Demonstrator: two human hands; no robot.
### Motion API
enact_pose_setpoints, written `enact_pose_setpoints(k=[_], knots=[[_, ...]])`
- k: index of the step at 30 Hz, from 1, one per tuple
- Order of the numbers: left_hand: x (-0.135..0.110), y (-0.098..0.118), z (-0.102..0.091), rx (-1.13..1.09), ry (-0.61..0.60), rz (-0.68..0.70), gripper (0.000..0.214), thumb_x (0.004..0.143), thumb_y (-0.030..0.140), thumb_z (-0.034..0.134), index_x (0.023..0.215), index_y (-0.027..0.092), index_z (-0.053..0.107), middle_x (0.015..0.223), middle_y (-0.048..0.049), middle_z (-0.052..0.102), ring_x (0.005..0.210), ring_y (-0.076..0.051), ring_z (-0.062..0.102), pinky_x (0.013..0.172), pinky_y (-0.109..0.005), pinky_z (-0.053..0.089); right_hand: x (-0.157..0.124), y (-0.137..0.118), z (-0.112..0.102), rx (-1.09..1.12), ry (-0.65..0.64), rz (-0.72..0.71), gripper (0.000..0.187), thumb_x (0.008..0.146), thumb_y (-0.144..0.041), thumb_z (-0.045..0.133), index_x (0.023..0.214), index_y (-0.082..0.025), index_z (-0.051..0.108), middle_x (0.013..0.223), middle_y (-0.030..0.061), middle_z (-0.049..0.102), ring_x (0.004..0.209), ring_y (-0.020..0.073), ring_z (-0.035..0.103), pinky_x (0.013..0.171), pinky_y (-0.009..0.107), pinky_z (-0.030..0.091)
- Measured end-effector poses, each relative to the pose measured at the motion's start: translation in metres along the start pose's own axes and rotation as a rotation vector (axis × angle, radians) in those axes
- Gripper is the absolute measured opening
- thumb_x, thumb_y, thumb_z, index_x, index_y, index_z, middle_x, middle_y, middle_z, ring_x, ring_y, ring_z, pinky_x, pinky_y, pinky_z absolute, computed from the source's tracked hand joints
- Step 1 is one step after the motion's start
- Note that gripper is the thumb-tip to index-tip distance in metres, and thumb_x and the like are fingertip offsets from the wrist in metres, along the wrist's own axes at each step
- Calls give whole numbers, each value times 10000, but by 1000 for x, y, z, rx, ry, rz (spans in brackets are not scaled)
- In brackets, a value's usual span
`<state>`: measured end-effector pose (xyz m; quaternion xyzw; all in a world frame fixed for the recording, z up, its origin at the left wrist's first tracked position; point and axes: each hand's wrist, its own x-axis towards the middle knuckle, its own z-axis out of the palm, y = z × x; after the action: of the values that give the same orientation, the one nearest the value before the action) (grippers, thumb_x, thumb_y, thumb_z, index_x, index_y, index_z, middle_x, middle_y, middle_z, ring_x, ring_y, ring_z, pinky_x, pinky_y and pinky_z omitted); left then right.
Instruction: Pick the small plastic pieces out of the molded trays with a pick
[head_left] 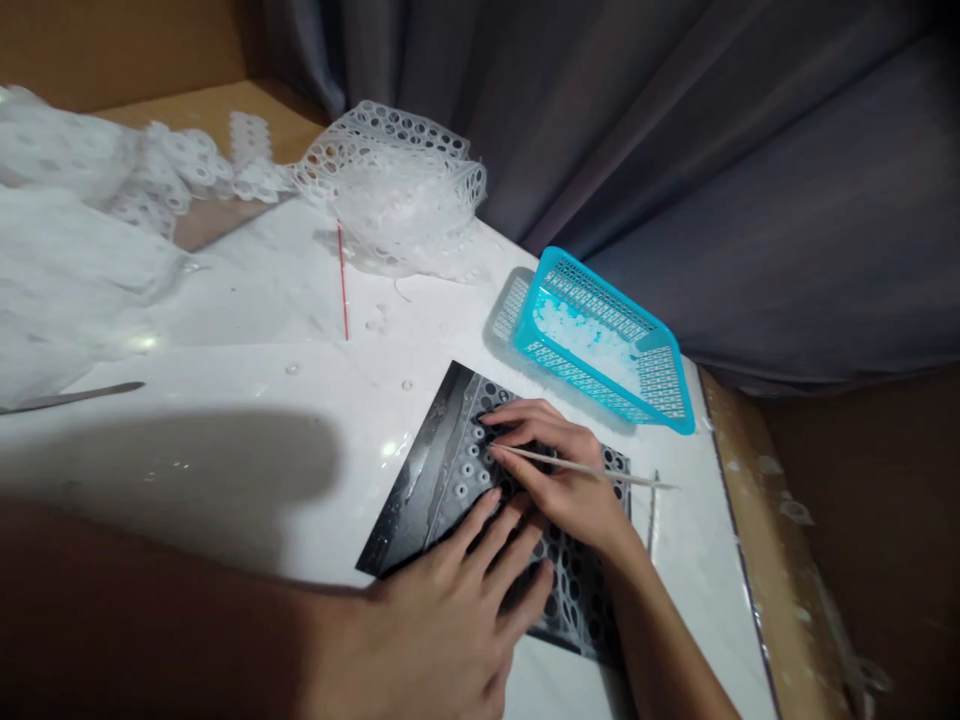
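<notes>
A black mat (420, 500) lies on the white table (262, 400), covered by a clear film sheet (465, 450) punched with rows of small rings. My left hand (457, 600) rests flat on the sheet, fingers stretched out and pressing it down. My right hand (555, 470) pinches a thin pale stick (600, 472), its tip touching the sheet near the rings, the rest of the stick sticking out to the right.
A blue plastic basket (660, 385) holding small clear bits stands just beyond the mat. Crumpled punched film (397, 190) and white wrapping (67, 260) pile at the back left. A red stick (343, 280) and a metal blade (75, 396) lie on the table.
</notes>
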<state>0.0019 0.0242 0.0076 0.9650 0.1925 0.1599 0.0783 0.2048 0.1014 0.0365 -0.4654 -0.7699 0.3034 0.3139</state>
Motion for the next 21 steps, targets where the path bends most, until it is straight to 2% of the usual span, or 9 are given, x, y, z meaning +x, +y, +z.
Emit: enact_pose_setpoints(k=[5, 12, 17, 21], knots=[[0, 1, 2, -12, -1, 2, 627, 1074, 463, 457, 1587, 107, 508, 1632, -162, 525, 1527, -411, 451, 1286, -569, 155, -5, 9, 8, -3, 23, -7, 121, 1000, -196, 707, 906, -262, 744, 1140, 62, 808, 1142, 280, 726, 1039, 535, 592], [2, 0, 1, -35, -23, 14, 637, 1082, 452, 443, 1600, 84, 483, 1617, -170, 537, 1508, -413, 463, 1281, -571, 159, -7, 5, 9, -81, -14, -88, 146, 1008, -136, 672, 946, -255, 728, 1176, 76, 796, 1172, 286, 714, 1001, 541, 624], [5, -1, -3, -24, -24, 23, 633, 1080, 457, 451, 1575, 68, 511, 1542, -190, 602, 1429, -422, 542, 1238, -567, 216, -13, 6, 8, -270, -118, -224, 241, 1041, -82, 583, 1150, -241, 727, 1352, 119, 747, 1283, 308, 687, 1039, 562, 621], [5, 0, -3, -21, -25, 25, 635, 1078, 455, 452, 1570, 59, 515, 1550, -208, 589, 1423, -434, 546, 1223, -572, 235, -17, 11, 7, -386, -130, -297, 306, 1033, -93, 615, 1260, -276, 710, 1443, 120, 711, 1285, 324, 710, 1010, 566, 649]])
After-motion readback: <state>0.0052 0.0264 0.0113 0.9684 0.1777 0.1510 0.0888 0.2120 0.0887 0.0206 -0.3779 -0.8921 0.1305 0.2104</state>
